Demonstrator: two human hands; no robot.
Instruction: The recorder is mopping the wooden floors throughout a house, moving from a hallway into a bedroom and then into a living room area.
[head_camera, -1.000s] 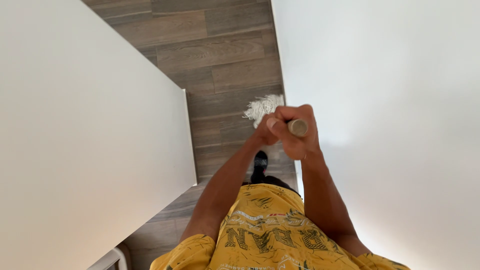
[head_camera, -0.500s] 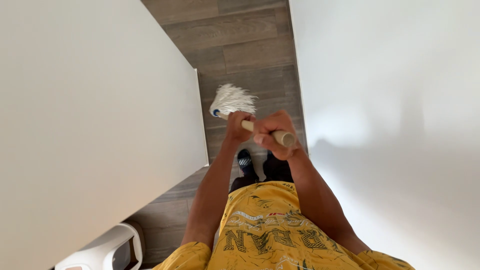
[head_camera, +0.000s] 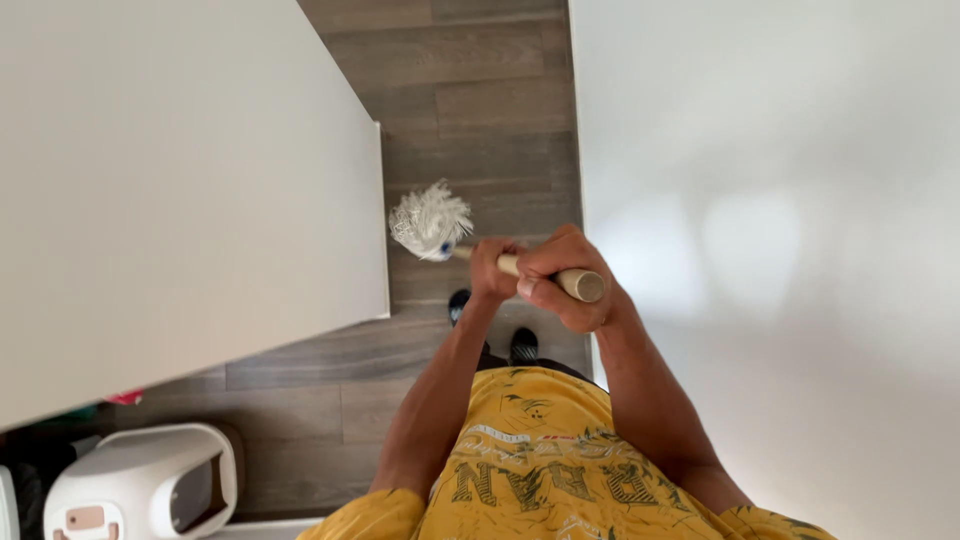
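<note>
I look straight down along a wooden mop handle (head_camera: 578, 284) held upright in both hands. My right hand (head_camera: 562, 290) is clenched around the handle's top end. Just below it, my left hand (head_camera: 490, 270) grips the same handle. The white string mop head (head_camera: 430, 220) rests on the grey wood-plank floor (head_camera: 480, 110), close to the corner of a white wall. My dark shoes (head_camera: 522, 345) stand behind the mop, under my yellow patterned shirt.
A white wall (head_camera: 180, 180) fills the left side and another white wall (head_camera: 780, 250) the right, leaving a narrow strip of floor between. A white plastic container (head_camera: 140, 485) sits at the lower left beside dark and red items.
The mop head has slid left across the floor toward the left wall's corner. Both hands have kept their grip on the handle, and the view has tilted to show the white container.
</note>
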